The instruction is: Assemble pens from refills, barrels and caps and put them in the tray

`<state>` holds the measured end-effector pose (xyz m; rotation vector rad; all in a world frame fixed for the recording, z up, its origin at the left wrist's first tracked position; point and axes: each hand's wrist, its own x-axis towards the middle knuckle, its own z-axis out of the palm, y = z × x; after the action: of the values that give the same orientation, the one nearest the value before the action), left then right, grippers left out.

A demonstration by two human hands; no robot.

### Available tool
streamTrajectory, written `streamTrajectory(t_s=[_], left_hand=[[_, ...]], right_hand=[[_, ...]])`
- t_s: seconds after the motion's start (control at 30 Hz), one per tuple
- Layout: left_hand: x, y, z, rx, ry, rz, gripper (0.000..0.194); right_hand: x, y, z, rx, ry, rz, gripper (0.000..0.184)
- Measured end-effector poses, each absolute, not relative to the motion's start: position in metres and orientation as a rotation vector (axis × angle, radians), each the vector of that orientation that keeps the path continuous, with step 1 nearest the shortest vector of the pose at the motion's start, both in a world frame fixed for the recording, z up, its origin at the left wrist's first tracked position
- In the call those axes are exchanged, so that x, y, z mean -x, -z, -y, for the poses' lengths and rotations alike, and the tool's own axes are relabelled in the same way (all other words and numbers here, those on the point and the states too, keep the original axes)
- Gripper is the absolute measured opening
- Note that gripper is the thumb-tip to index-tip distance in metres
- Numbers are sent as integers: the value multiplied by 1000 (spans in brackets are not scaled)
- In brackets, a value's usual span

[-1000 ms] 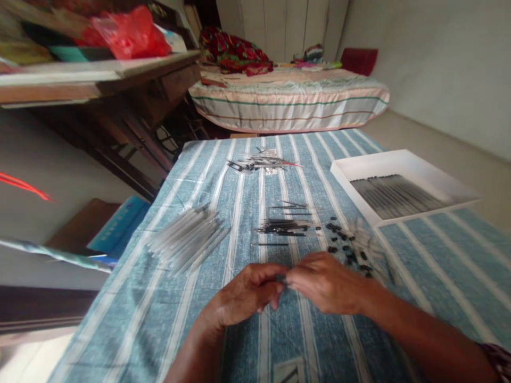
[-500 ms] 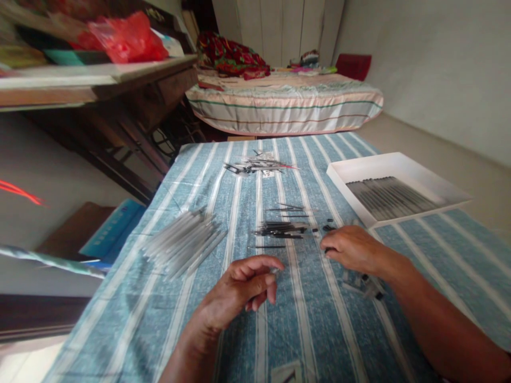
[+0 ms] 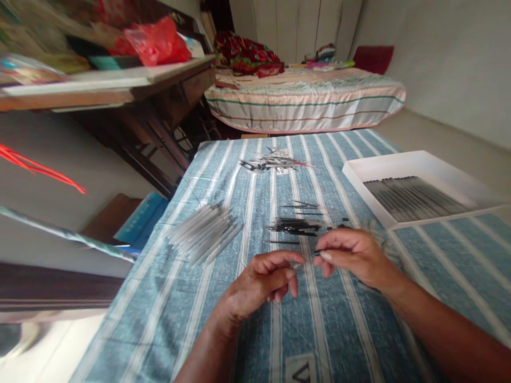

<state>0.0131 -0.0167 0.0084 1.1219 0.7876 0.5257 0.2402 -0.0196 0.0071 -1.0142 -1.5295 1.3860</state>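
Thumb and index finger of my left hand [image 3: 263, 282] pinch a small clear piece [image 3: 296, 264], mostly hidden by the fingers. Close to its right, my right hand [image 3: 353, 255] holds a small black plug [image 3: 318, 252] between thumb and fingertips. A narrow gap separates the two sets of fingertips. Just beyond them lies a bunch of thin black sticks [image 3: 295, 225] that look like pen refills. To the left rests a pile of translucent grey pen tubes [image 3: 205, 231]. A tiny black piece [image 3: 345, 219] sits on the cloth behind my right hand.
A white open box [image 3: 375, 205] at right holds a row of dark-tipped pens [image 3: 413, 197]. More thin parts [image 3: 275, 162] lie at the far end of the striped tablecloth [image 3: 243, 330]. A wooden desk [image 3: 136, 88] stands left, a bed [image 3: 307, 106] behind.
My right hand has moved left from the loose black pieces toward my left hand, with a black plug in its fingertips. The view has shifted slightly left.
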Motion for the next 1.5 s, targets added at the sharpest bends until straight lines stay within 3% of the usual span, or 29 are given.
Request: streamTrajectory(t_s=[0.17, 0.8, 0.93, 1.17, 1.5], left_hand=[[-14, -9, 17, -1107, -535, -750, 29], [-18, -13, 21, -1062, -548, -747, 18], [-17, -13, 20, -1146, -543, -787, 16], [-18, -11, 18, -1282, -437, -881, 13], [-21, -17, 20, -1475, -366, -930, 12]], right_hand=[[-221, 2, 27, 823, -1607, 1209, 8], [-209, 17, 32, 831, -1639, 1196, 14], [-212, 17, 31, 941, -1473, 1413, 19], [-220, 7, 27, 928, -830, 1978, 12], [-220, 11, 27, 1040, -976, 2107, 28]])
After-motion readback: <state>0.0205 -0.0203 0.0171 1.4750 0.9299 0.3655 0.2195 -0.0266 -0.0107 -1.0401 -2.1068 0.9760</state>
